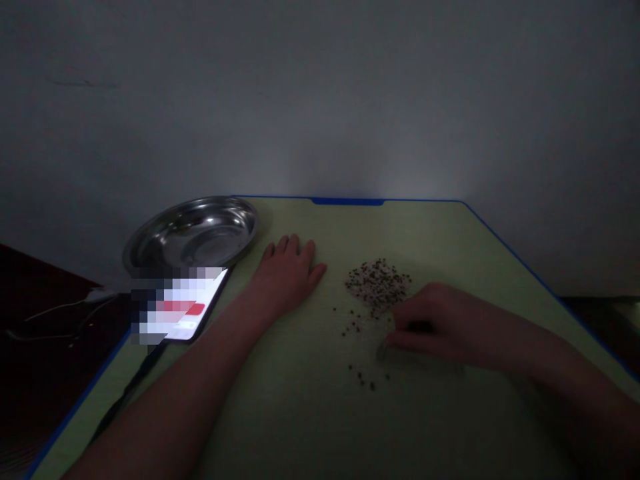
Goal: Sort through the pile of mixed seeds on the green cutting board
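Observation:
My left hand (285, 277) lies flat on the tabletop, palm down, its fingers a little apart and nothing in it. To its right is a small heap of dark, bean-like grains mixed with pale grains (379, 285). At the heap's near right edge is my right hand (423, 320), with bent fingers and the thumb below them. Whatever is between its fingertips is too dark and small to make out. Under the thumb a faint clear edge (383, 350) shows, its kind unclear. Several loose dark grains (361, 379) are scattered nearer to me.
A shiny steel basin (200, 237) stands at the table's back left. In front of it a phone (187, 313) with a lit screen, partly blurred out, lies near the left edge. The pale green table (310, 413) has a blue rim and meets a grey wall (320, 100). Light is dim.

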A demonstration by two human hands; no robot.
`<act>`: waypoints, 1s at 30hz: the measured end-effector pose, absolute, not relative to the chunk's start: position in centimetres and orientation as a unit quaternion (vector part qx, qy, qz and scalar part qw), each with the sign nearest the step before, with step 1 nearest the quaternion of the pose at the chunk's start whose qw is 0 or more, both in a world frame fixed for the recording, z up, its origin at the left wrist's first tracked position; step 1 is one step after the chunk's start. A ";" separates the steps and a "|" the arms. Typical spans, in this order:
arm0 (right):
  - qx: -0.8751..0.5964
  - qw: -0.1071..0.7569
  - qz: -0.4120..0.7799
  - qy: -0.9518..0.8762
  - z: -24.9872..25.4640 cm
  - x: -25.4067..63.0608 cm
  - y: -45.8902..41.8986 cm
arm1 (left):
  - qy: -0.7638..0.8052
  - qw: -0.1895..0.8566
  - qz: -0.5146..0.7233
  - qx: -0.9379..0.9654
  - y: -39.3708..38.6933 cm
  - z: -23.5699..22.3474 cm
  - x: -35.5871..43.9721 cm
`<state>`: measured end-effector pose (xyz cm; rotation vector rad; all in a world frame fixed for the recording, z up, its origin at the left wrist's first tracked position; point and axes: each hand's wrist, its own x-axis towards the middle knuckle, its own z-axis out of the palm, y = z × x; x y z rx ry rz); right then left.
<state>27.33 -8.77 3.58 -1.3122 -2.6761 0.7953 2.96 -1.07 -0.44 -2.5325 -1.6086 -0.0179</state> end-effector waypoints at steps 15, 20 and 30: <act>-0.407 0.018 0.313 -0.858 3.3 26.6 -9.4 | -0.534 0.073 -0.008 -0.842 -1.2 -0.5 2.9; -0.410 0.041 0.298 -0.861 3.1 26.4 -9.2 | -0.533 0.070 -0.013 -0.843 -1.1 -0.6 2.9; -0.391 0.049 0.292 -0.871 2.7 25.8 -9.3 | -0.535 0.070 -0.006 -0.842 -1.2 -0.4 3.0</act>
